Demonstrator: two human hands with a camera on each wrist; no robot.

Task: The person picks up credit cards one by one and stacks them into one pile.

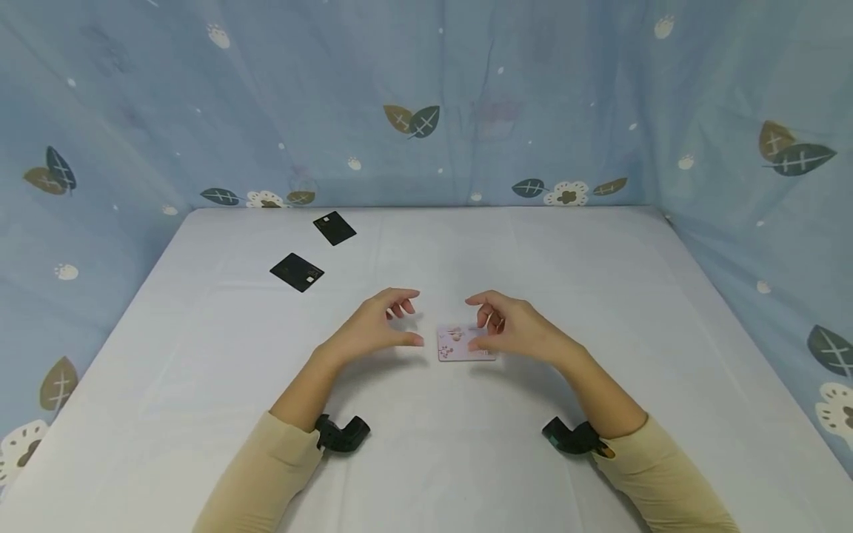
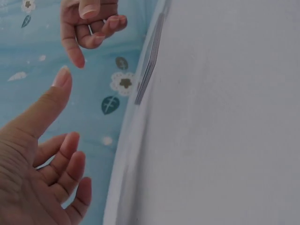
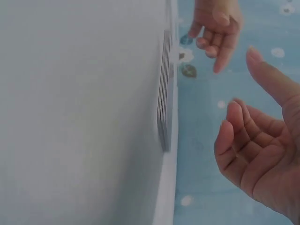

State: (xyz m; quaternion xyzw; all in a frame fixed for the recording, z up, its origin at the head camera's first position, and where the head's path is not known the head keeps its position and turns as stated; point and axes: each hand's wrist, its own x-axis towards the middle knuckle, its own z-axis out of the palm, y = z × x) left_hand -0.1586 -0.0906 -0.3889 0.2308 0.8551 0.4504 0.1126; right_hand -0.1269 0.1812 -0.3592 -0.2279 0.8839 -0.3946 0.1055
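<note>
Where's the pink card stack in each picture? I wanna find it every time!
Head: the card stack lies a little below and right of centre, partly hidden by the right hand.
Left wrist: card stack, top middle, seen edge-on.
Right wrist: card stack, near the centre, edge-on again.
Shared landmark: the blue curtain with flowers and leaves.

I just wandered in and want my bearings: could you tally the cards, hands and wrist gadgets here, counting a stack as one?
Loose black cards: 2
Pink-topped card stack: 1 (I can't reliably count the cards within)
Hands, left hand and right hand: 2
Black wrist gadgets: 2
Total: 7
</note>
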